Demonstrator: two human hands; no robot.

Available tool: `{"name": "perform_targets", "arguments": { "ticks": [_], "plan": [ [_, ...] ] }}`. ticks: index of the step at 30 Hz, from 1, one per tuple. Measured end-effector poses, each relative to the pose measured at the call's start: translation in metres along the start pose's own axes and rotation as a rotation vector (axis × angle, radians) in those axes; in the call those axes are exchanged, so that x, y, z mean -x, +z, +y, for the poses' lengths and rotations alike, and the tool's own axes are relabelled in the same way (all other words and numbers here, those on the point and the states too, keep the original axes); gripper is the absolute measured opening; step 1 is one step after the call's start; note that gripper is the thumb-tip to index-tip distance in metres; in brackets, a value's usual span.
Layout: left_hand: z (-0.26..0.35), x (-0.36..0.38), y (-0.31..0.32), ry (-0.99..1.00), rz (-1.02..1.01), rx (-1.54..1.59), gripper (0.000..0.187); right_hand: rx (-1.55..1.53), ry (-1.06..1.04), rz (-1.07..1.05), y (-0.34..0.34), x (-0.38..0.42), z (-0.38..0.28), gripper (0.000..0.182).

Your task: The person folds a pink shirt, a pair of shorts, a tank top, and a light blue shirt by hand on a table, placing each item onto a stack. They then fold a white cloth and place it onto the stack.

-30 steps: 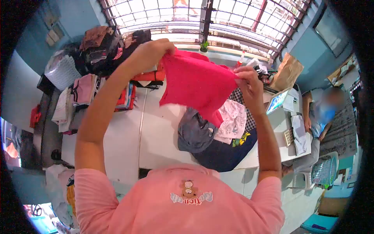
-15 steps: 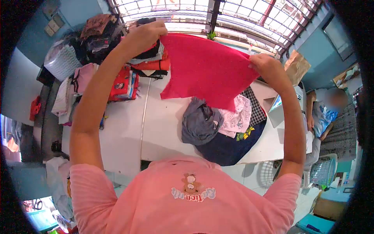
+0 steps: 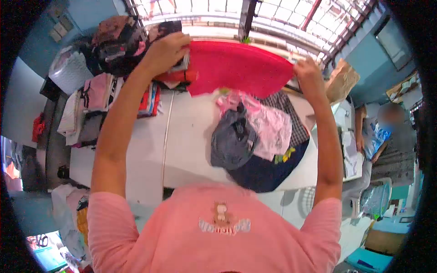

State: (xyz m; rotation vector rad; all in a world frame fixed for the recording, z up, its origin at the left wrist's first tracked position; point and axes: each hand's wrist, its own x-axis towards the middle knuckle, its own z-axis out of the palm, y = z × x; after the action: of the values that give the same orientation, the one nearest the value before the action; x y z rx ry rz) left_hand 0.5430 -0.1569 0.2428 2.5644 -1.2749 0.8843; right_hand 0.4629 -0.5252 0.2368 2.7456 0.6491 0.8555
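A plain red garment (image 3: 236, 68), shaped somewhat like shorts, is stretched out in the air over the far part of the white table (image 3: 189, 150). My left hand (image 3: 170, 51) grips its upper left corner, fingers closed. At the opposite upper corner, my right hand (image 3: 308, 73) pinches the cloth. Below it lies a loose heap: a bunched grey garment (image 3: 232, 139), a light pink printed garment (image 3: 271, 129), a black-and-white checked cloth (image 3: 291, 113) and a dark navy cloth (image 3: 266, 175) underneath.
Folded clothes (image 3: 98, 93) are stacked at the left, with a dark pile (image 3: 118, 45) behind. A barred window (image 3: 246, 20) runs along the far side. A brown paper bag (image 3: 342, 82) stands at the right; beyond it sits another person (image 3: 378, 129) near a plastic basket (image 3: 377, 198).
The red garment's lower edge has swung up and away, uncovering more of the pink clothing in the heap. Both hands keep their hold; my right hand has shifted slightly.
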Motion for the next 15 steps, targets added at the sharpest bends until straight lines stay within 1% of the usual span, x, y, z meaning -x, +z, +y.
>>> {"name": "perform_targets", "arguments": {
  "ticks": [1, 2, 3, 4, 5, 6, 7, 9, 10, 11, 12, 13, 14, 15],
  "plan": [
    [-0.002, 0.000, -0.003, -0.061, 0.016, 0.073, 0.014, 0.016, -0.005, 0.028, -0.002, -0.009, 0.008, 0.004],
    [-0.001, 0.005, -0.002, -0.126, 0.009, 0.166, 0.009, -0.032, -0.030, 0.107, -0.002, -0.009, 0.011, 0.005],
    [0.000, 0.013, 0.001, -0.139, -0.015, 0.183, 0.009, -0.098, -0.052, 0.161, -0.006, -0.003, 0.005, 0.006],
    [-0.001, 0.018, 0.002, -0.300, 0.035, 0.328, 0.008, -0.185, -0.043, 0.141, -0.021, -0.006, -0.001, 0.012],
    [-0.005, 0.018, 0.000, -0.452, 0.104, 0.456, 0.007, -0.250, -0.007, 0.186, -0.023, -0.007, -0.005, 0.017],
    [0.002, 0.022, -0.007, -0.567, 0.058, 0.500, 0.011, -0.310, 0.008, 0.198, -0.026, -0.008, -0.010, 0.019],
    [0.000, 0.033, -0.002, -0.573, 0.055, 0.498, 0.011, -0.372, 0.024, 0.206, -0.029, -0.006, -0.018, 0.021],
    [-0.011, 0.063, 0.014, -0.655, 0.269, 0.810, 0.019, -0.594, -0.012, 0.286, -0.032, -0.002, -0.046, 0.021],
    [-0.011, 0.074, 0.010, -0.657, 0.258, 0.814, 0.019, -0.689, -0.011, 0.299, -0.027, 0.002, -0.061, 0.022],
    [-0.008, 0.084, 0.004, -0.685, 0.319, 0.847, 0.022, -0.808, 0.106, 0.240, -0.029, 0.012, -0.082, 0.020],
    [-0.007, 0.088, 0.000, -0.715, 0.380, 0.878, 0.025, -1.001, 0.155, 0.215, -0.032, 0.017, -0.103, 0.019],
    [-0.006, 0.084, -0.005, -0.723, 0.370, 0.882, 0.025, -1.129, 0.246, 0.142, -0.038, 0.021, -0.123, 0.018],
    [-0.005, 0.078, -0.015, -0.801, 0.331, 0.807, 0.029, -1.324, 0.358, 0.031, -0.041, 0.025, -0.140, 0.017],
    [-0.004, 0.075, -0.023, -0.881, 0.295, 0.725, 0.034, -1.429, 0.373, 0.047, -0.037, 0.031, -0.155, 0.020]
  ]
}}
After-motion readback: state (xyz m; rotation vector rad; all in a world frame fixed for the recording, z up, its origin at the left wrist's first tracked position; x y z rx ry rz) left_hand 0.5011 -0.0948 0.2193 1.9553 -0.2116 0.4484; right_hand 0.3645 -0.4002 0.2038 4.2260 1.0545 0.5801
